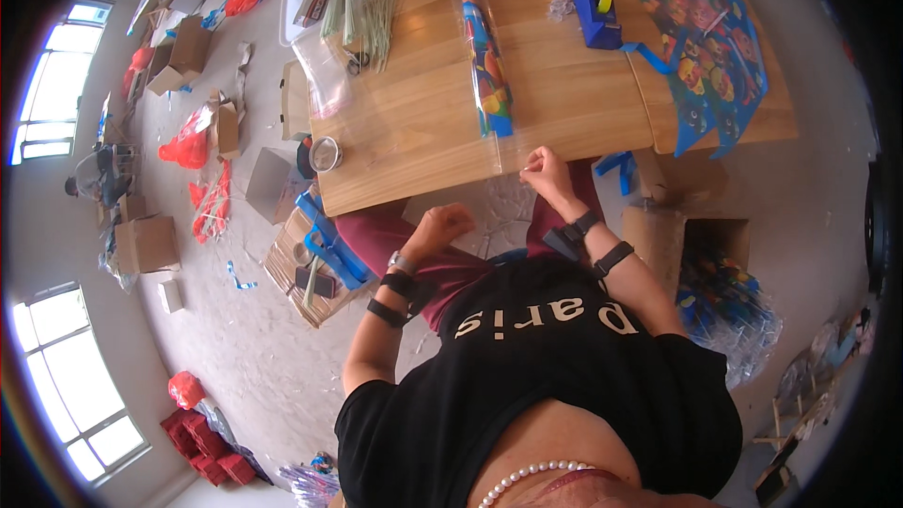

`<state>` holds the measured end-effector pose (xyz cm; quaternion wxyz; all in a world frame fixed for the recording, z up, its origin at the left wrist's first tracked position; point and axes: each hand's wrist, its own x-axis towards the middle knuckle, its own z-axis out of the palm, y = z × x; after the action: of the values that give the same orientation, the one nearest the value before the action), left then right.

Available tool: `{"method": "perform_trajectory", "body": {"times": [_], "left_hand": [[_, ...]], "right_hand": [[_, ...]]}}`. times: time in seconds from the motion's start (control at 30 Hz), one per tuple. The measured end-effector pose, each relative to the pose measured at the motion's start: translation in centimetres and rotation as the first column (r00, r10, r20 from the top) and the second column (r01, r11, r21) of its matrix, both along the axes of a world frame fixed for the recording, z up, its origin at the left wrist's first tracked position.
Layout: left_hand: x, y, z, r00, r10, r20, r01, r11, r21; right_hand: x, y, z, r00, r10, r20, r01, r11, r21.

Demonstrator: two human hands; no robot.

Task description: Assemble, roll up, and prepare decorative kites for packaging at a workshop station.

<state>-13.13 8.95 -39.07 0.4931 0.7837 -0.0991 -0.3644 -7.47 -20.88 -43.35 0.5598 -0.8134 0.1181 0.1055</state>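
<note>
My left hand [447, 229] hovers over my lap, just off the table's front edge, its fingers curled in and nothing showing from them. My right hand [548, 175] is at the table edge with thumb and fingertips pinched together; whatever they may hold is too small to make out. Beyond it on the wooden table [404, 141] lies a long clear plastic sleeve [501, 152], its near end close to my right fingers. Inside the sleeve is a narrow, folded, brightly printed bundle [487, 75], mostly blue, red and yellow. Neither hand touches that bundle.
A blue tape dispenser [598, 26] with yellow tape stands far right, near printed blue kite-like sheets [710, 66]. Thin pale rods [384, 0], scissors [357, 62] and a clear bin [293, 23] lie far left. A round container [325, 154] sits at the left corner. An open carton [656, 245] stands right.
</note>
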Motion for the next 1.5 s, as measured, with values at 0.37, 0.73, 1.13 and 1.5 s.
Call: {"method": "perform_trajectory", "body": {"times": [0.37, 0.73, 1.13, 1.5], "left_hand": [[-0.4, -3.4, -5.6, 0.848, -0.203, 0.490, -0.060, 0.881, 0.469], [1.4, -3.8, -3.5, 0.882, -0.075, 0.464, -0.053, 0.965, 0.256], [2.8, -1.8, -3.3, 0.999, -0.038, 0.005, 0.039, 0.999, -0.029], [1.2, -2.8, -6.1, 0.855, -0.196, 0.480, -0.029, 0.907, 0.421]], "right_hand": [[-2.4, -3.4, 0.9, 0.999, 0.020, -0.051, -0.008, 0.974, 0.228], [-2.3, -6.2, 4.5, 0.756, 0.417, 0.505, -0.191, 0.878, -0.439], [-2.8, -8.3, 5.4, 0.691, 0.549, 0.470, -0.264, 0.797, -0.543], [-3.5, -8.6, 5.3, 0.726, 0.476, 0.496, -0.255, 0.856, -0.449]]}}
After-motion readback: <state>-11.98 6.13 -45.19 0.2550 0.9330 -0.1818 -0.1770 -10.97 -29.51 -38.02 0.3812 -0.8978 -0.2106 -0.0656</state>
